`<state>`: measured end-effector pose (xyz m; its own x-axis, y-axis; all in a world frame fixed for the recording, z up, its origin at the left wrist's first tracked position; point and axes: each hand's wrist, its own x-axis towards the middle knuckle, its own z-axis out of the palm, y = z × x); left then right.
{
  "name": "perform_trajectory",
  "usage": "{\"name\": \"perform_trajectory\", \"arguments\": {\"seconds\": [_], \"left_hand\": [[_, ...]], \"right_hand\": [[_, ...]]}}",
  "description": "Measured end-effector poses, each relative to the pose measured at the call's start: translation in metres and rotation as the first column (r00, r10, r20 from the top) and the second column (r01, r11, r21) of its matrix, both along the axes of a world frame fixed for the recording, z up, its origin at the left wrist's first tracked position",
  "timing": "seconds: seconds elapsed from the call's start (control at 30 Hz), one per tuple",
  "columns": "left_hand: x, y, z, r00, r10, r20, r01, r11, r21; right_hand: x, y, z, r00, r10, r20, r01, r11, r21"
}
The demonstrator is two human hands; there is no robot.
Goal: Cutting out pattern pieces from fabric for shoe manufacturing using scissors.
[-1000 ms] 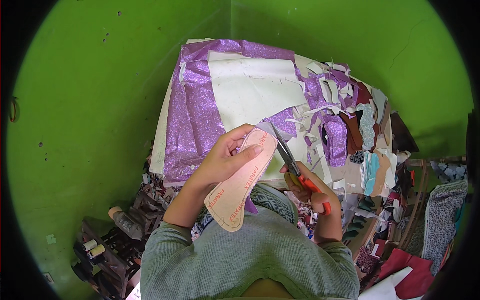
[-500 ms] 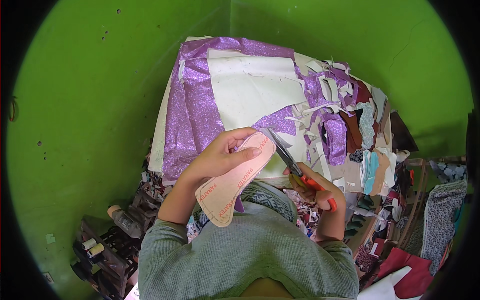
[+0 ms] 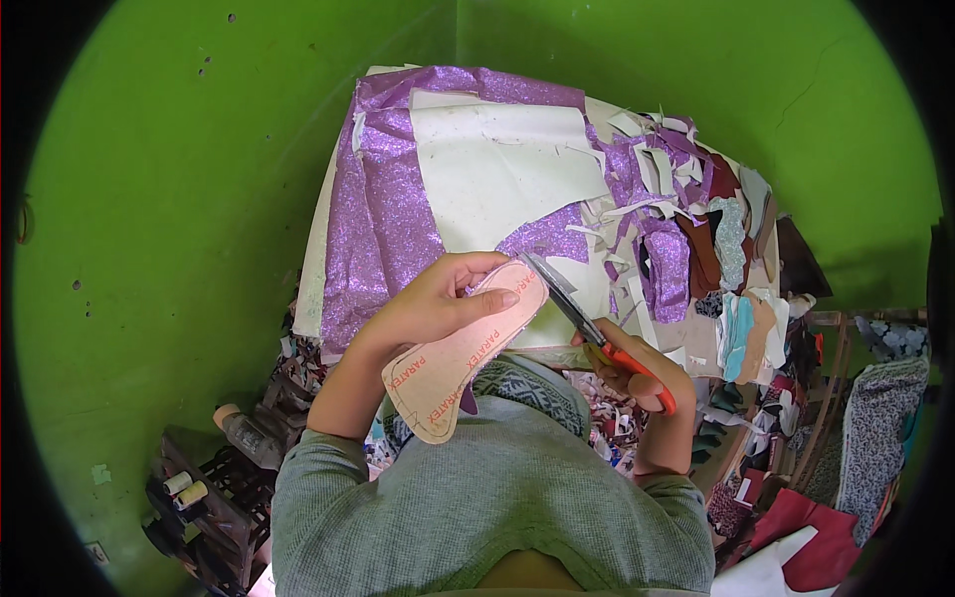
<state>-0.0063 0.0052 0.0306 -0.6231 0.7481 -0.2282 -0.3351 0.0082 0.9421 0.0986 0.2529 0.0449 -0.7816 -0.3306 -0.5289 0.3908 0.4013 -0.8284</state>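
Note:
My left hand [image 3: 443, 298] is closed on a sole-shaped, pinkish-tan board pattern [image 3: 477, 338] with red printing and a line drawn inside its edge. The thumb presses on its upper end; the fingers are behind it. A bit of purple glitter material [image 3: 469, 402] shows past its lower right edge. My right hand [image 3: 652, 368] grips orange-handled scissors [image 3: 565, 298], thumb and fingers at the handles. The blades point up and left, their tips by the top right edge of the pattern. Whether an edge lies between the blades is hard to make out.
Ahead is a work surface with a purple glitter sheet [image 3: 388, 239] and a white sheet [image 3: 497, 169] on it. Scraps and cut pieces [image 3: 667, 264] lie at its right. Spools [image 3: 189, 493] and a bottle [image 3: 249, 438] stand lower left. Green walls [image 3: 199, 199] close in behind.
The scissor blades have drawn closer together, and the orange handles have swung with my right hand. The pattern has shifted slightly up and left at its lower end.

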Motion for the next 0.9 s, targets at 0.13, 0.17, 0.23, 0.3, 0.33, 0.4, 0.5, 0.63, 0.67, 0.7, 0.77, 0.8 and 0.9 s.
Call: {"name": "perform_trajectory", "arguments": {"seconds": [0.13, 0.17, 0.23, 0.3, 0.33, 0.4, 0.5, 0.63, 0.67, 0.7, 0.77, 0.8, 0.9], "left_hand": [[-0.001, -0.001, -0.002, 1.0, -0.014, -0.008, 0.014, 1.0, -0.018], [0.0, -0.001, -0.001, 1.0, -0.027, -0.014, 0.027, 1.0, -0.014], [0.0, 0.0, 0.0, 0.999, -0.041, -0.021, 0.04, 0.999, -0.012], [-0.001, 0.001, -0.001, 0.997, -0.07, -0.028, 0.069, 0.997, -0.044], [-0.002, 0.001, -0.002, 0.997, -0.071, -0.029, 0.07, 0.997, -0.044], [-0.003, -0.001, -0.004, 0.992, -0.116, -0.042, 0.114, 0.992, -0.048], [-0.003, -0.005, -0.005, 0.994, -0.104, -0.038, 0.102, 0.993, -0.051], [-0.004, -0.003, -0.003, 0.992, -0.117, -0.046, 0.114, 0.991, -0.066], [-0.003, -0.002, -0.004, 0.994, -0.099, -0.042, 0.097, 0.994, -0.044], [-0.003, -0.001, -0.004, 0.996, -0.081, -0.038, 0.08, 0.997, -0.023], [-0.004, -0.001, -0.003, 0.994, -0.108, -0.035, 0.107, 0.994, -0.034], [-0.004, -0.002, -0.002, 0.99, -0.135, -0.032, 0.133, 0.99, -0.044], [-0.004, 0.0, -0.003, 0.991, -0.136, -0.014, 0.135, 0.989, -0.061]], "right_hand": [[0.0, -0.002, 0.006, 0.999, -0.005, 0.042, 0.006, 1.0, -0.002], [0.0, -0.003, 0.007, 1.0, 0.012, 0.002, -0.012, 0.998, -0.056], [-0.001, -0.003, 0.009, 0.999, 0.028, -0.04, -0.032, 0.993, -0.111], [-0.002, -0.004, 0.011, 0.999, 0.042, -0.021, -0.043, 0.999, -0.009], [-0.002, -0.002, 0.01, 0.999, 0.041, -0.022, -0.041, 0.999, -0.009], [-0.002, 0.001, 0.005, 0.997, 0.067, -0.033, -0.069, 0.996, -0.055], [-0.006, -0.005, 0.014, 0.996, 0.082, 0.021, -0.083, 0.997, 0.001], [-0.004, 0.002, 0.005, 0.995, 0.103, -0.015, -0.103, 0.994, -0.025], [-0.002, 0.003, 0.002, 0.995, 0.095, -0.012, -0.096, 0.995, -0.034], [-0.002, 0.004, -0.001, 0.996, 0.088, -0.009, -0.088, 0.995, -0.043], [-0.001, 0.005, -0.002, 0.996, 0.088, -0.022, -0.089, 0.994, -0.067], [0.0, 0.005, -0.002, 0.996, 0.088, -0.034, -0.091, 0.992, -0.091], [-0.002, 0.002, 0.002, 0.997, 0.054, -0.046, -0.059, 0.991, -0.123]]}}
